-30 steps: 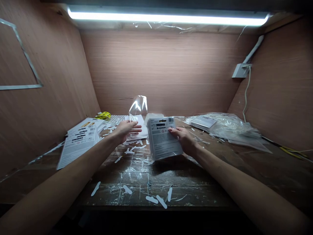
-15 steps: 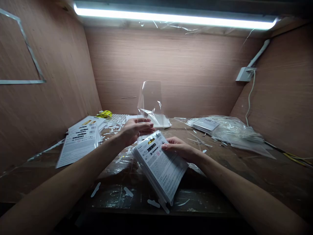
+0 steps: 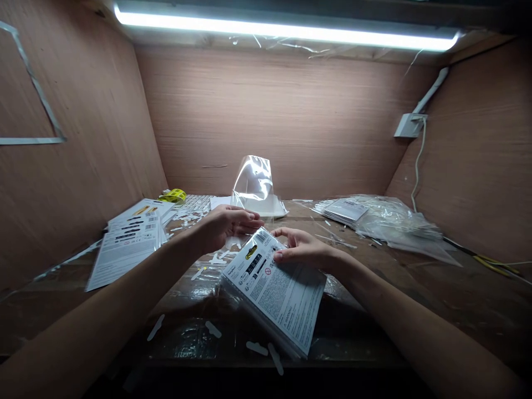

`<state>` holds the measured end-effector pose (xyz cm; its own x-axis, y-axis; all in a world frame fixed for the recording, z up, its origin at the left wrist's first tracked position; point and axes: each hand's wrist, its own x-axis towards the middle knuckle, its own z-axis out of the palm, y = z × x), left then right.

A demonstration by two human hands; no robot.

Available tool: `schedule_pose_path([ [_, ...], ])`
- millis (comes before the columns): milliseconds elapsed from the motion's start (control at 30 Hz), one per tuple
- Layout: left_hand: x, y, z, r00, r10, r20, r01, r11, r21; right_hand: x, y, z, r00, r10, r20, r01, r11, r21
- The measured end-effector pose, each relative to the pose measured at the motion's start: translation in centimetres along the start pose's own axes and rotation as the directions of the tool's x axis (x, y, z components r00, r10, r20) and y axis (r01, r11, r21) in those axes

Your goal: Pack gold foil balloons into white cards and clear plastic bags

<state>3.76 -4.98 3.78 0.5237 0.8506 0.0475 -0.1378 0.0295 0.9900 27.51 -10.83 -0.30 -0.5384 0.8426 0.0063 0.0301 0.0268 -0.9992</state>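
Note:
My right hand (image 3: 301,248) grips a stack of printed cardboard packaging cards (image 3: 276,299), thumb on top and fingers underneath or behind. The stack is tilted, its top card showing fine print, a warning panel and a yellow-looking hang hole. Just beyond the stack's upper left edge, my left hand (image 3: 233,224) is closed, thumb against the fingers. From it rises a clear plastic sheet (image 3: 253,177), bent over at the top and glaring in the light. Its lower end is hidden behind the fingers.
More printed cards (image 3: 127,244) lie fanned at the left, near a yellow roll of stickers (image 3: 173,195). A clear plastic bag (image 3: 399,221) and a pile of cards (image 3: 346,210) rest at the right. White hang-hole cut-outs (image 3: 213,329) litter the table (image 3: 374,288).
The clear sheet, taller and straighter before, is now lower and curled over. The card stack has turned slightly and lies flatter to me. The whole view has shifted a little.

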Motion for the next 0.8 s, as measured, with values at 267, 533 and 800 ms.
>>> schedule_pose_path([
  [267, -0.6, 0.2, -0.1, 0.999, -0.047, 0.024, 0.047, 0.999, 0.021, 0.1, 0.4, -0.7, 1.0, -0.02, 0.024, 0.021, 0.999, -0.037],
  [533, -1.5, 0.9, 0.4, 0.996, -0.085, 0.04, 0.082, 0.995, 0.059, 0.2, 0.2, -0.3, 0.997, -0.017, 0.076, 0.022, 0.998, -0.061],
  [800, -1.5, 0.6, 0.1, 0.991, -0.097, 0.097, 0.085, 0.988, 0.125, 0.0, -0.1, -0.2, 0.998, -0.015, 0.054, 0.019, 0.998, -0.059],
])
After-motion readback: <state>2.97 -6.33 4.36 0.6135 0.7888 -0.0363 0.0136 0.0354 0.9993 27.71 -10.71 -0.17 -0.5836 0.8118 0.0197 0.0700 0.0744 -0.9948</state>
